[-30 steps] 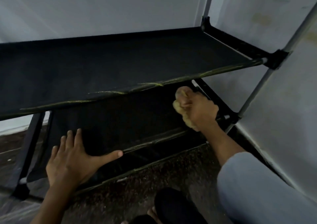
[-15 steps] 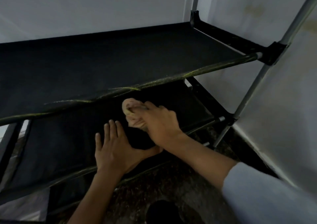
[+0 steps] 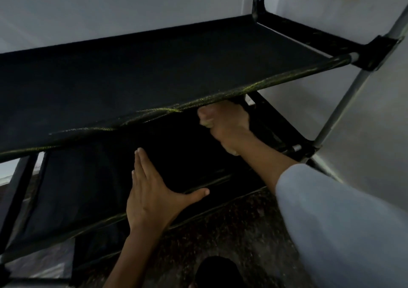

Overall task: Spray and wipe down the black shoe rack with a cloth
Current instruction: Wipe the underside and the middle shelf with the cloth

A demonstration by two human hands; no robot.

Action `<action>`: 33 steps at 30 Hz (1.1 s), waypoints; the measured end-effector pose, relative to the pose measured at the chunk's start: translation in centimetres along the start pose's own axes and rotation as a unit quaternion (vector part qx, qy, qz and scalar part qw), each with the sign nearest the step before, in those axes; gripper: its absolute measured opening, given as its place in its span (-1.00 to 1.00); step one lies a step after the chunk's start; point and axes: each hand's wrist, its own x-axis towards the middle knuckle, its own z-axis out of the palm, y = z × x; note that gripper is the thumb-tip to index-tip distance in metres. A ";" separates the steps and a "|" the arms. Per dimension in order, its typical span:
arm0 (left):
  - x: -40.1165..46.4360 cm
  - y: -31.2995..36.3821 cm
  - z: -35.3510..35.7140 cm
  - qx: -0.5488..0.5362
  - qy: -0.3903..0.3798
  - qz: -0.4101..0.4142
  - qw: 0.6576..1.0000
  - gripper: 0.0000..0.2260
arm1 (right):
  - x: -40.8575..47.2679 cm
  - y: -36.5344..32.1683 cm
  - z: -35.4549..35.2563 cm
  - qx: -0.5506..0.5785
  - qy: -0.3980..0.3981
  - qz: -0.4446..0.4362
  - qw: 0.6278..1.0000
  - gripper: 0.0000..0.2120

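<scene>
the rack (image 3: 154,71) is filling the frame from 9 o'clock to 3 o'clock, its upper shelf (image 3: 136,82) sitting across the middle and the lower shelf (image 3: 92,184) lying beneath it toward 7 o'clock. the right hand (image 3: 227,124) is reaching in just under the upper shelf's front bar (image 3: 260,86), at about 1 o'clock from the frame's centre, fingers curling tight into a fist around the cloth (image 3: 207,123); only a pale wad is showing at the fist's left edge, and another bit near the wrist. the left hand (image 3: 152,190) is lying at 6 o'clock from centre, fingers straight and together, thumb spreading out to 3 o'clock, palm pressing flat on the lower shelf near its front edge. the two hands are sitting apart, the cloth being at 1 o'clock from the left hand. a pale sleeve (image 3: 340,226) is covering the right forearm at 4 o'clock. speckled floor (image 3: 231,232) is showing below the rack.
</scene>
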 end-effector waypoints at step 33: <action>2.3 0.8 -0.5 0.123 -0.048 -0.030 0.991 0.38 | -0.8 -3.5 2.9 -0.039 -0.002 -0.327 0.944 -0.56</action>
